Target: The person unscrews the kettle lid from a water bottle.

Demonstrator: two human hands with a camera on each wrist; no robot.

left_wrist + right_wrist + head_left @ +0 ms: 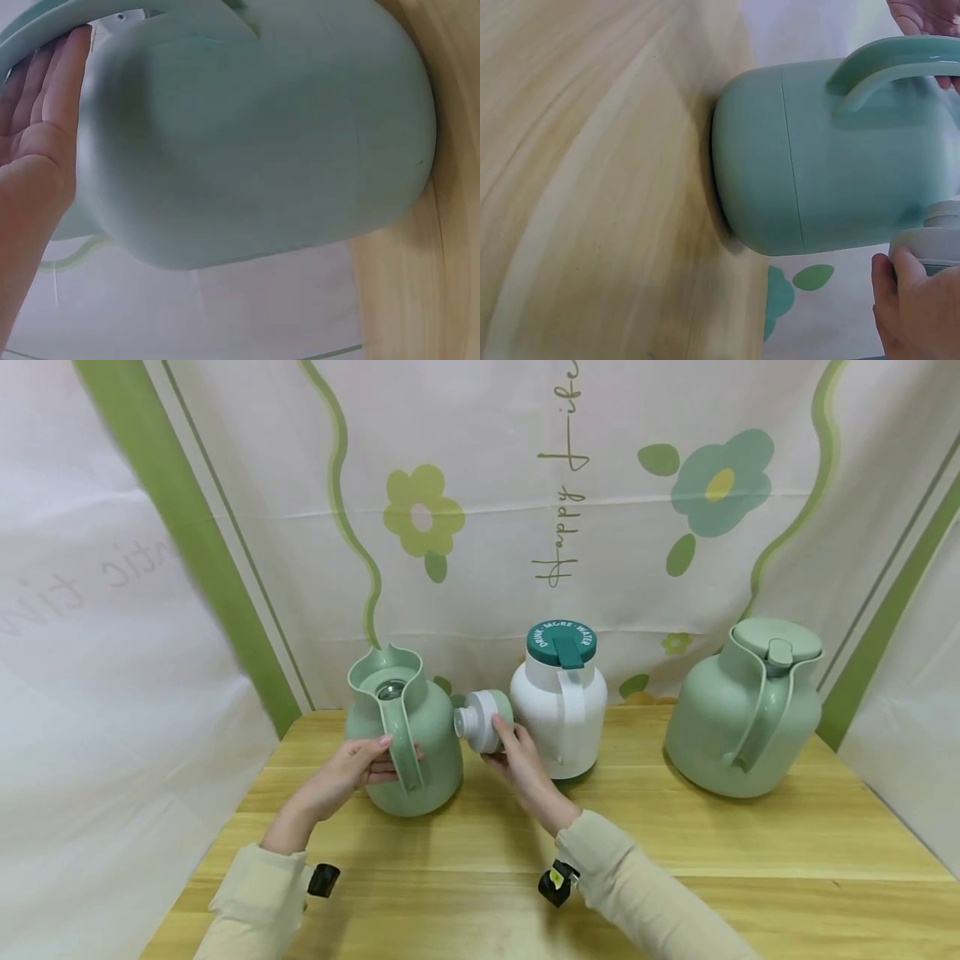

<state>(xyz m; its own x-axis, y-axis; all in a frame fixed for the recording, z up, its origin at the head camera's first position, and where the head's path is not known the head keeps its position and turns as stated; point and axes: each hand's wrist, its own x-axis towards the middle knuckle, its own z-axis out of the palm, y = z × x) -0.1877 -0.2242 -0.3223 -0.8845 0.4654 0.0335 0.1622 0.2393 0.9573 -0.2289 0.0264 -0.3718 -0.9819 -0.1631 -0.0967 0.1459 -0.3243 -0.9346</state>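
Green handle (402,745) seems held by left hand (355,767), while right hand (521,762) grips stopper (481,723).

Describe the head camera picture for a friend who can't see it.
A person's right hand holds a pale stopper beside an open green jug, whose handle the left hand holds. A teal-lidded white jug and closed green jug stand farther right.
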